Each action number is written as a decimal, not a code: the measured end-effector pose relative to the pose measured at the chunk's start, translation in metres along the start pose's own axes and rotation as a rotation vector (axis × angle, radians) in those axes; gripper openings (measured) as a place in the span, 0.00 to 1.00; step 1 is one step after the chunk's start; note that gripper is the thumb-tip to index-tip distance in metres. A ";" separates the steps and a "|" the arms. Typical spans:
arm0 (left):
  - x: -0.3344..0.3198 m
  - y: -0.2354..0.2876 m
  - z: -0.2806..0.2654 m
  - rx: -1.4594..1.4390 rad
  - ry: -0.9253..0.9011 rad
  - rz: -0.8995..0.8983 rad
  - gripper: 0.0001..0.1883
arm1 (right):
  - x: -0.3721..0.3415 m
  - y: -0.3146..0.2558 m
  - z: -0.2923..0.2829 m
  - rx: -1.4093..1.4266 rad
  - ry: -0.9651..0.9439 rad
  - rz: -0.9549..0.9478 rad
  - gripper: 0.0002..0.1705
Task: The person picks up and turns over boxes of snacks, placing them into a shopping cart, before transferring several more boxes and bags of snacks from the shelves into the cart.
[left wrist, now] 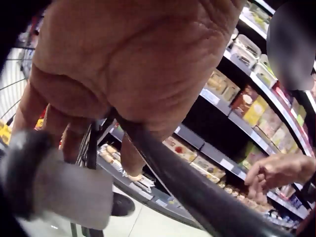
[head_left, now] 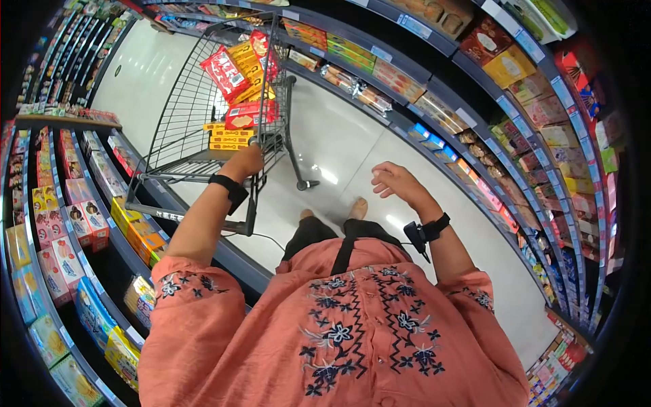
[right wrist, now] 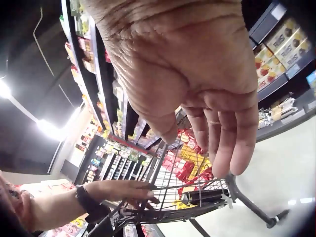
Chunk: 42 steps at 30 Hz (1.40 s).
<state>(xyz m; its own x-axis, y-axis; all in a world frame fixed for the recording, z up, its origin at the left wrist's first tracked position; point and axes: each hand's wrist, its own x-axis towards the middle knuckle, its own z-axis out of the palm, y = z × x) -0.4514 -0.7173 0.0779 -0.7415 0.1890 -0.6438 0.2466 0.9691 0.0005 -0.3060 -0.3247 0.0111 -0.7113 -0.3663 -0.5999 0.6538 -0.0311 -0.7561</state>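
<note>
The left hand (head_left: 244, 164) is on the dark handle (left wrist: 173, 182) of a wire shopping cart (head_left: 182, 95), its fingers bent over the bar in the left wrist view. Held in the air to the right of the cart, the right hand (head_left: 397, 183) touches nothing; its fingers are relaxed and slightly bent in the right wrist view. Inside the cart lie red packs (head_left: 227, 74), one more red pack (head_left: 249, 115) nearer the handle, and yellow packs (head_left: 245, 61). Below them is a stack of yellow boxes (head_left: 229, 138).
Shelves of packaged goods (head_left: 529, 129) curve along the right of the aisle. On the left, lower shelves hold boxes and bags (head_left: 88, 224). Pale floor (head_left: 352, 129) runs between them, with the person's feet (head_left: 358, 208) behind the cart's wheel (head_left: 308, 184).
</note>
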 end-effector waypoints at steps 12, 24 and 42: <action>-0.054 -0.028 0.029 0.157 0.016 -0.013 0.17 | 0.063 -0.039 -0.024 -0.052 -0.079 -0.090 0.23; -0.126 -0.067 0.056 0.002 -0.130 -0.159 0.34 | 0.208 -0.140 0.018 -0.513 0.093 -0.520 0.23; 0.081 -0.171 -0.031 -0.599 -0.172 -0.294 0.37 | 0.314 -0.139 0.048 -1.162 0.120 -0.794 0.24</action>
<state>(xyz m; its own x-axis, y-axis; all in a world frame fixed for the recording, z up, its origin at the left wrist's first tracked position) -0.5729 -0.8626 0.0497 -0.6033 -0.0749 -0.7940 -0.3737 0.9060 0.1985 -0.6078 -0.4797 -0.0595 -0.8400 -0.5317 0.1080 -0.4664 0.6060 -0.6444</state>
